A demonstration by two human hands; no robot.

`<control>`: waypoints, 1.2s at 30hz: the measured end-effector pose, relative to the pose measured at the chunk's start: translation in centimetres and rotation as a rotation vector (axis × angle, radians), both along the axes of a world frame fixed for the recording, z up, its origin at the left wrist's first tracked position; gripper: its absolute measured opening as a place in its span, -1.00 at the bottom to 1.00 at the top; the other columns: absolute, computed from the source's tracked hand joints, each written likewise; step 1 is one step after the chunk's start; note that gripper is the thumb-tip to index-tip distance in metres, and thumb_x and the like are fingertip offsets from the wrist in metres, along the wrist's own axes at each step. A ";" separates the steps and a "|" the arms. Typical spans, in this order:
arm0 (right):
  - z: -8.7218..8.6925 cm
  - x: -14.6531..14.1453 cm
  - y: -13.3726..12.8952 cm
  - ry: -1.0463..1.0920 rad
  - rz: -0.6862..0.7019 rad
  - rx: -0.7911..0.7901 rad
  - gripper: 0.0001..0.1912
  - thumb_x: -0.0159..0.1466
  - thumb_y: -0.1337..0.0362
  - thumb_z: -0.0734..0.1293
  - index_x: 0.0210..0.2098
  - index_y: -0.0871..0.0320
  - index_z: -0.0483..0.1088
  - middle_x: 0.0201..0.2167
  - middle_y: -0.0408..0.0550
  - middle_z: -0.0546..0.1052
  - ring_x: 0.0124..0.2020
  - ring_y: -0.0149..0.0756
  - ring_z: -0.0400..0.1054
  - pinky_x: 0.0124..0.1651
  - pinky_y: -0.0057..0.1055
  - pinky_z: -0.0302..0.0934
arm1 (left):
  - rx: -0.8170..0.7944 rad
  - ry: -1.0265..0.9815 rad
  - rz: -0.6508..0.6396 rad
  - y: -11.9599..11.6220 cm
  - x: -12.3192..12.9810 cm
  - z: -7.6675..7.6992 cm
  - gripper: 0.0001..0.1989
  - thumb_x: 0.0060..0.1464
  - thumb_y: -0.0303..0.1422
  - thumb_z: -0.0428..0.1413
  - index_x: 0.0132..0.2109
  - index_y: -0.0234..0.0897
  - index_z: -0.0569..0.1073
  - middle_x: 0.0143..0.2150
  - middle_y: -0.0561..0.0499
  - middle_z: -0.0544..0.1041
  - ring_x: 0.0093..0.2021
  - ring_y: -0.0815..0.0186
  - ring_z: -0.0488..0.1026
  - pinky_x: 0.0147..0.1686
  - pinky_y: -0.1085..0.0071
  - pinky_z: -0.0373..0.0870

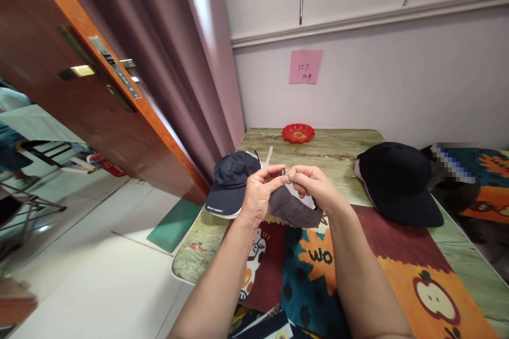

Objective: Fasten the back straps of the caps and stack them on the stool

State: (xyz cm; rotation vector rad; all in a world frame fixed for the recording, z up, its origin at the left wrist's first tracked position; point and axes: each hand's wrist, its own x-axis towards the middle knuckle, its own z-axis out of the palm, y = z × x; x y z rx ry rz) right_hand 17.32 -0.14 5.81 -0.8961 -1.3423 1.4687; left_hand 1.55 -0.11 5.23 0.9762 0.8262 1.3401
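Note:
Over the table's middle, my left hand [260, 190] pinches a small dark piece, perhaps a strap buckle, between thumb and fingers. Touching it from the other side, my right hand [314, 185] has its fingers closed on a small pale end that is too small to name. Just below both hands lies a dark grey cap [296, 209] with its opening turned up. A navy cap [230, 183] with white lettering on its brim rests left of my left hand. Farther right sits a black cap [397, 183].
A red scalloped dish [298, 133] stands at the back of the wood-patterned table [194, 254]. Colourful printed mats [433, 296] cover its front. Left are a brown door [91, 100] and curtain. A pink note [305, 67] hangs on the wall. Part of a person shows far left.

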 end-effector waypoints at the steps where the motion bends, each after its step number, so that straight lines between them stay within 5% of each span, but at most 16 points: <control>1: 0.0 0.1 0.0 -0.011 -0.001 0.017 -0.73 0.19 0.09 0.36 -0.50 0.13 0.37 -0.70 -0.30 0.17 -0.65 -0.50 -0.04 -0.57 -0.52 -0.01 | -0.005 0.019 -0.007 0.0 -0.1 0.1 -0.64 -0.30 -0.39 0.48 -0.23 -0.27 0.68 -0.27 -0.04 0.66 -0.30 0.36 0.53 -0.21 0.45 0.44; 18: 0.2 0.2 -0.2 -0.018 0.024 0.079 -0.56 0.17 -0.10 0.44 -0.45 0.17 0.39 -0.64 -0.23 0.35 -0.61 -0.48 0.16 -0.51 -0.49 0.08 | 0.099 0.254 -0.091 0.1 -1.7 0.9 -0.64 -0.25 -0.34 0.47 -0.21 -0.31 0.68 -0.29 -0.06 0.64 -0.30 0.30 0.52 -0.25 0.42 0.44; 27: -0.5 -0.3 0.1 0.030 0.023 0.094 -0.58 0.21 -0.01 0.47 -0.12 0.14 0.38 -0.58 -0.25 0.45 -0.56 -0.44 0.29 -0.44 -0.48 0.20 | 0.102 0.250 -0.043 0.5 -2.1 0.3 -0.55 -0.28 -0.34 0.49 -0.22 -0.27 0.49 -0.40 0.06 0.58 -0.41 0.38 0.49 -0.32 0.48 0.39; 32: -0.7 0.1 0.3 -0.059 0.031 0.133 -0.62 0.19 0.06 0.48 -0.14 0.19 0.48 -0.59 -0.23 0.43 -0.55 -0.43 0.31 -0.42 -0.47 0.23 | 0.167 0.316 -0.066 0.4 -2.2 0.4 -0.66 -0.24 -0.31 0.47 -0.39 -0.31 0.47 -0.38 0.06 0.52 -0.36 0.39 0.48 -0.27 0.47 0.40; 36: -0.8 0.2 0.3 -0.143 -0.050 0.215 -0.67 0.20 0.05 0.47 -0.20 0.17 0.48 -0.54 -0.18 0.49 -0.54 -0.42 0.30 -0.45 -0.47 0.19 | 0.134 0.337 -0.172 0.4 -2.5 0.6 -0.70 -0.12 -0.24 0.42 -0.29 -0.32 0.57 -0.32 -0.02 0.57 -0.33 0.34 0.49 -0.26 0.45 0.39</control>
